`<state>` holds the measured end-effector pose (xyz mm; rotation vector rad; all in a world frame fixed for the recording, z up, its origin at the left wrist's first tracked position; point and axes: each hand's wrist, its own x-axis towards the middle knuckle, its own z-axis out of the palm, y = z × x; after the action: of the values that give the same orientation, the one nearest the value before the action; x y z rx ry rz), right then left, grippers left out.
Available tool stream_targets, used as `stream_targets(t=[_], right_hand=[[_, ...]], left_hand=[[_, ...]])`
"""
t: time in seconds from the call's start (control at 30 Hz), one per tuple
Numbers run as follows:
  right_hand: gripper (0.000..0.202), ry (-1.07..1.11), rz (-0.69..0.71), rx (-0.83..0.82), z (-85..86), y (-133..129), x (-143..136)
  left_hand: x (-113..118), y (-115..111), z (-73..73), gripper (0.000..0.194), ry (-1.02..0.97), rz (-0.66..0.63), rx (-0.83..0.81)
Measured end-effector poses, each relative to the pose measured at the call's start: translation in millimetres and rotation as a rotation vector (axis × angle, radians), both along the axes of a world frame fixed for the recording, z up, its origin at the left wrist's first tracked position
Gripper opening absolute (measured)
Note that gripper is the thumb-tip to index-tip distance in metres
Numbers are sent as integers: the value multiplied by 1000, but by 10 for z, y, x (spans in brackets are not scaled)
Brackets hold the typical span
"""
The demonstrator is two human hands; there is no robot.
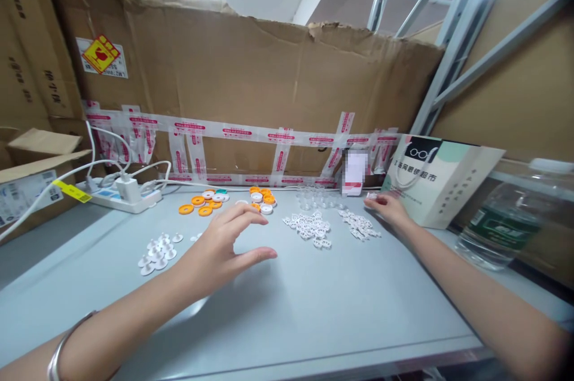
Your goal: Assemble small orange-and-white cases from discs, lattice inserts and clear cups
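My left hand (233, 237) hovers over the table, thumb and fingers apart, with nothing between them. On the right, my right hand (385, 207) pinches a small white part (371, 195) at its fingertips. Just left of it lie small white pieces (360, 225), and a larger pile of similar white pieces (309, 226) is in the middle. Clear round parts (316, 196) sit behind these piles. Orange and white rings (205, 211) lie behind my left hand, partly hidden by it. White discs with upright stems (156, 254) are grouped on the left.
A power strip (134, 201) with white cables stands at the back left beside an open carton (40, 183). A paper bag (442, 183) and a water bottle (506, 219) stand right. A large cardboard sheet (251, 76) backs the grey table (323, 321).
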<state>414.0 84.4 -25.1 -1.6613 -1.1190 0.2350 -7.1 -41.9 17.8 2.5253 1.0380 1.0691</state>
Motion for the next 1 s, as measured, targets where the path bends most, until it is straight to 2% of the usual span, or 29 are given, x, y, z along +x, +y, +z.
stream_targets(t=[0.2,0.47,0.57,0.63,0.7,0.8,0.87,0.93,1.0], right_hand=[[26,-33,-41,-62,-135,190,140],[44,77,-118,72,-188,194,109],[41,152,-190,248,-93,130,92],[32,187,-216,396,39,48,48],[32,193,-182,520,194,-65,-78],[35,141,-3,577,375,-294,-489],[32,59,206,509,428,-493,-892],[30,-232,559,362,433,-716,-1329],[28,-647,879,230,402,-928,-1728]], left_hand=[[-1,6,-15,29,35,1,-17],[-7,13,-25,28,48,11,-23],[-20,33,-38,24,49,20,4],[-27,40,-44,21,50,28,23],[-32,43,-46,20,59,34,27],[-34,56,-46,19,102,12,1],[-39,76,-49,20,133,-14,-12],[-51,107,-58,21,169,-27,-28],[-72,147,-77,22,218,-11,-45]])
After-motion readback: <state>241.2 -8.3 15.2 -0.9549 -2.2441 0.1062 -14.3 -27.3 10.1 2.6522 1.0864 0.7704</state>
